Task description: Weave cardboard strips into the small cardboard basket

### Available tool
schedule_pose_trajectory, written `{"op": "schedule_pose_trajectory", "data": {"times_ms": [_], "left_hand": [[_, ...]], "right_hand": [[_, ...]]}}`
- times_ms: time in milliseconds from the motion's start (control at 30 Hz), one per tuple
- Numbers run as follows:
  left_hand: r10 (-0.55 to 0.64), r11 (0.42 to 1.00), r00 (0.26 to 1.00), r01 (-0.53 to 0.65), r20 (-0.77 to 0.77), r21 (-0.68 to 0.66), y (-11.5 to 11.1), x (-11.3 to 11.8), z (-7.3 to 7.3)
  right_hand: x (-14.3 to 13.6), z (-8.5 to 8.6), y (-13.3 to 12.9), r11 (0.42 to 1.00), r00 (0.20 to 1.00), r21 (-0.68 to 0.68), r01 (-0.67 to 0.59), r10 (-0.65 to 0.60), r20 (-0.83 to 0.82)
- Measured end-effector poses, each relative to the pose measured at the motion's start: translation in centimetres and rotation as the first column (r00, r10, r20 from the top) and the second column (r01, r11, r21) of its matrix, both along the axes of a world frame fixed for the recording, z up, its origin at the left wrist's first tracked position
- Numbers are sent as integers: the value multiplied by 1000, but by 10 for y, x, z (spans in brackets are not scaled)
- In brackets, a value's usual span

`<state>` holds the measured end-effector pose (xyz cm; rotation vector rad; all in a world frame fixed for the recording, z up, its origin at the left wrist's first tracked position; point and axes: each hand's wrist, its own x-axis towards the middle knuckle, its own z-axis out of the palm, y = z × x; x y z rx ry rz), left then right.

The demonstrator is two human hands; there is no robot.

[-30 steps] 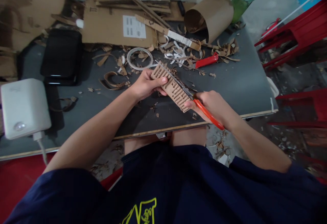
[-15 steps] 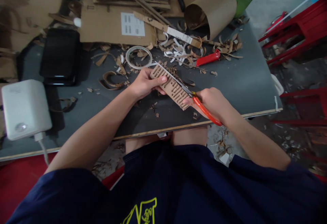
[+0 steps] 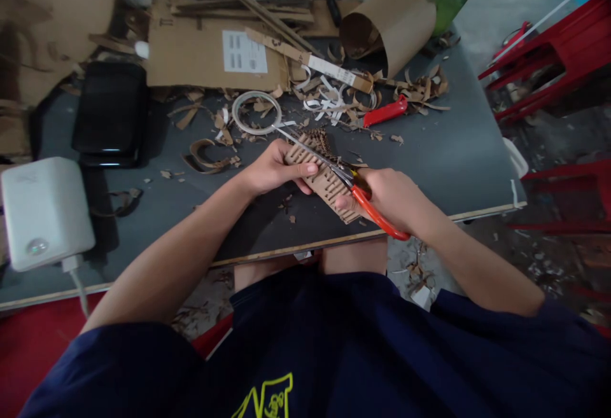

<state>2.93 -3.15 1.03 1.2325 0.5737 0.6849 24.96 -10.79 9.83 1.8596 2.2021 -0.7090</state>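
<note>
Cardboard piece [image 3: 323, 190], slotted face up, sits between the two hands above the near part of the table [image 3: 453, 157]; long axis runs far left to near right; scissors [image 3: 365, 200] lie almost parallel to it, blades along its far right edge, tip reaching past its far end toward the white tape ring [image 3: 235, 112], red handle at near right.

Left hand [image 3: 272, 168] grips the piece at its far left end, thumb on top, fingers curled beneath; right hand [image 3: 389, 195] is closed around the scissors handle, thumb tip resting on the piece's near right end, so each hand is nearest its own end; right-hand fingers mostly hidden; cannot tell how far apart the blades stand.

Scrap pile [image 3: 321, 139] lies just beyond the blades on the far side; red cutter [image 3: 385, 112] lies farther off to the far right, apart from both hands.
</note>
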Motion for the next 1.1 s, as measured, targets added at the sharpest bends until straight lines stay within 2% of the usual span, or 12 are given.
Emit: {"op": "schedule_pose_trajectory", "data": {"times_ms": [300,567,1100], "left_hand": [[53,997,999,-52,13,-52,-1,4,2],[75,994,997,-71,35,-87,-1,4,4],[81,994,997,-80,10,-78,3,4,1]], "right_hand": [[-1,-2,2,1000,999,5,-6,6,-53],[-2,-3,5,999,992,-14,39,-41,-122],[-4,-7,6,998,998,40,44,-42,-42]]}}
